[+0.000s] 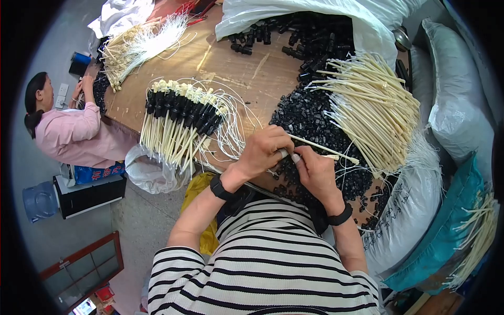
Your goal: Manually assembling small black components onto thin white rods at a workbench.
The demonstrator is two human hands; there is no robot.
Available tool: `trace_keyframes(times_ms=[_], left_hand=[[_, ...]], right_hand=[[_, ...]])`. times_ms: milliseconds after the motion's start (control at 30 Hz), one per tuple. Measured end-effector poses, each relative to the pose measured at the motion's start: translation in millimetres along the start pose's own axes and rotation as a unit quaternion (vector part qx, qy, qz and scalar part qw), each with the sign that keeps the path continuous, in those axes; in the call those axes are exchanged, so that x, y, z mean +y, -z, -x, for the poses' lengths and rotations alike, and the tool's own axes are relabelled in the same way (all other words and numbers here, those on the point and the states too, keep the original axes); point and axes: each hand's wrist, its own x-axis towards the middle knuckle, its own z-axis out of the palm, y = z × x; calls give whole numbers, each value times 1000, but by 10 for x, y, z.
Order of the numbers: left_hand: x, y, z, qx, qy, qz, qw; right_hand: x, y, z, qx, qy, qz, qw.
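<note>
Over the near edge of the table, my left hand (266, 147) is closed, fingertips curled in. From it a thin cream sleeved wire (324, 146) slants right, over a heap of small black plastic pieces (307, 118). My right hand (316, 170) pinches close against the left fingertips; whatever is between its thumb and finger is too small to make out. Left of my hands lies a row of cream sleeved wires fitted with black cylindrical holders (184, 107), their white leads trailing right. A thick bundle of cream sleeved wires (375, 113) rests on the right of the heap.
Larger black holders (310, 44) spill from a white sack (294, 8) at the far side. White sacks (407, 220) and a teal sack (446, 236) stand at right. Another wire bundle (139, 50) lies far left, where a person in pink (71, 128) works at the table.
</note>
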Motion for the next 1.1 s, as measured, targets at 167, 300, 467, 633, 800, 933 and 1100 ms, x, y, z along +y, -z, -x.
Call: trace_keyframes(times_ms=[167,300,467,633,800,933,1100], left_hand=[[-19,-18,30,0,-65,26,998],[-399,-17,-170,27,-29,-213,976],[-829,280,-71,64,160,14,985],[-774,441,56,112,263,64,956],[-659,309,-28,88,152,-153,973],[-724,241,-104,40,88,-185,978],[-406,38,-98,92,163,98,977]], right_hand=[[19,28,30,-43,-35,-98,994],[71,-69,80,27,-158,-117,980],[145,-21,130,26,-233,-203,951],[161,10,50,-1,-251,-229,941],[171,-10,29,-19,-255,-232,938],[184,-4,60,-16,-265,-238,934],[233,-23,51,11,-302,-258,918]])
